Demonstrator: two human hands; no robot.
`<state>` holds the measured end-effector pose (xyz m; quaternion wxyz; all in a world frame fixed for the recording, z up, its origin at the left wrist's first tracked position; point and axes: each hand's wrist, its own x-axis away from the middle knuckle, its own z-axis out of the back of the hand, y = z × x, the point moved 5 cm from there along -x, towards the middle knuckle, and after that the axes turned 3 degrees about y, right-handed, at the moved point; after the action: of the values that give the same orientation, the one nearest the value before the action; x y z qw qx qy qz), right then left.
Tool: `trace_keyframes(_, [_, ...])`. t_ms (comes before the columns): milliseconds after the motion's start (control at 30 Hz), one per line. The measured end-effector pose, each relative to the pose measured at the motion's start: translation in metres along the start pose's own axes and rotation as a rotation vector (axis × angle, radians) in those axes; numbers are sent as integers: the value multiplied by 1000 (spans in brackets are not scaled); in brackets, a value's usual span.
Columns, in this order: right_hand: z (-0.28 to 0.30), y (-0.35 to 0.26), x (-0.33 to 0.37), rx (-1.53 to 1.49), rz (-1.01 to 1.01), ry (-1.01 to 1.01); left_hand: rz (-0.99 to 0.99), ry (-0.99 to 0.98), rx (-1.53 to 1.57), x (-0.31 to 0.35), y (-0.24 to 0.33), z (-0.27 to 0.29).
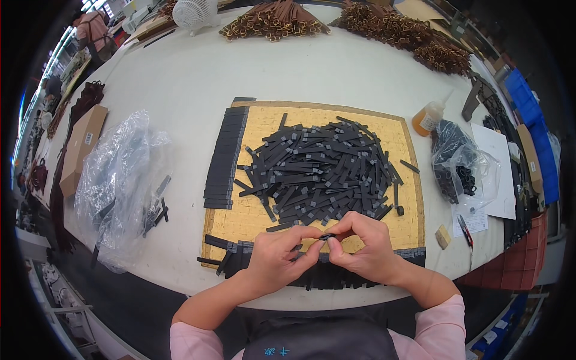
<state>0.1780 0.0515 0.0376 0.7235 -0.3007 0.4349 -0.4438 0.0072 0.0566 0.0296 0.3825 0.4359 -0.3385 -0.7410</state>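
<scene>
Both my hands meet over the front part of a yellow board. Pinched between their fingertips is a small black strip, which looks bent into a loop; the fingers hide most of it. My left hand grips it with thumb and forefinger, and my right hand does likewise from the other side. Just beyond them lies a large loose pile of black strips with greyish ends. Strips also lie side by side in a row along the board's left edge. Another row runs along the front edge, partly under my hands.
Left stand a clear plastic bag and a cardboard box. Right are a bottle of amber liquid, a bag of black loops, snips and a beige block. Brown straps lie at the back; a person stands far left.
</scene>
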Motion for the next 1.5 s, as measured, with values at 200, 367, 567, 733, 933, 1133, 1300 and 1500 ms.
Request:
trace_keyframes(200, [-1,-2,0,51,63,-55,149,-26,103,1,-7,0])
trace_keyframes(367, [4,0,4,-127,-126,-97,162,-31,113,-1,-3,4])
trace_keyframes(567, [5,2,8,-129,-146,-125,36,-65,33,-1,-2,2])
trace_keyframes(733, [5,2,6,-102,-120,-125,-117,-71,-79,1,-5,-2])
trace_keyframes(933, [6,1,6,47,-11,-81,-205,-108,-161,3,-8,-5])
trace_keyframes(1133, [7,4,6,-1,-57,-126,-226,-93,-177,3,-8,-6])
trace_keyframes(1300, [8,6,5,-121,-147,-135,-233,-99,-192,2,-4,-5])
trace_keyframes(1500, [8,8,5,-132,-153,-139,-228,-69,-168,2,-6,-6])
